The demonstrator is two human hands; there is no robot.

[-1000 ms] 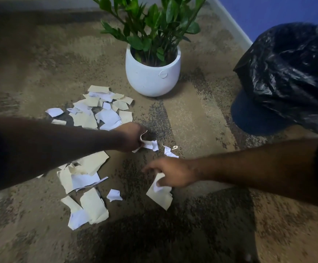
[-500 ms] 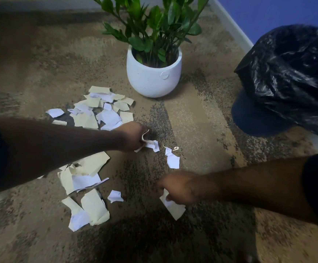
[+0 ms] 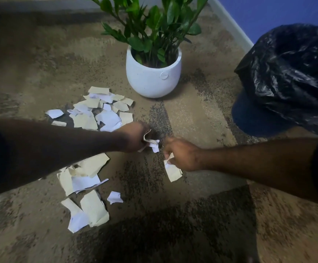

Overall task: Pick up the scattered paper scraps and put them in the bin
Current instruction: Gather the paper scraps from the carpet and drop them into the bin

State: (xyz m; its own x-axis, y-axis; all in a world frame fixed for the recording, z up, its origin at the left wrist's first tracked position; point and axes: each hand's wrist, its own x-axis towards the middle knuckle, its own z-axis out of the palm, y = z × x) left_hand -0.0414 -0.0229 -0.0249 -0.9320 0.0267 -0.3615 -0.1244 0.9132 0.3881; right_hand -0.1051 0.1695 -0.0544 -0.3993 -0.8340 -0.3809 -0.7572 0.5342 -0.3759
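The scene is dimly lit, and a broad dark shadow is cast across the carpet (image 3: 173,234) at the bottom centre. Glare is seen on the creased black bin liner (image 3: 294,76). Slight blur is noted throughout, and wide-angle curving at the edges.

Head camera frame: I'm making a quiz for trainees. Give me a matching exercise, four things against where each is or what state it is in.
Things:
1. right hand
2. white plant pot
3. bin with black liner
4. small white scrap

Places or states:
A. stands beyond the upper scrap pile
B. grips a cream scrap that hangs below it
C. lies alone on the carpet, nearer than the hands
D. at the right edge, by the blue wall

Pairs: 1-B, 2-A, 3-D, 4-C
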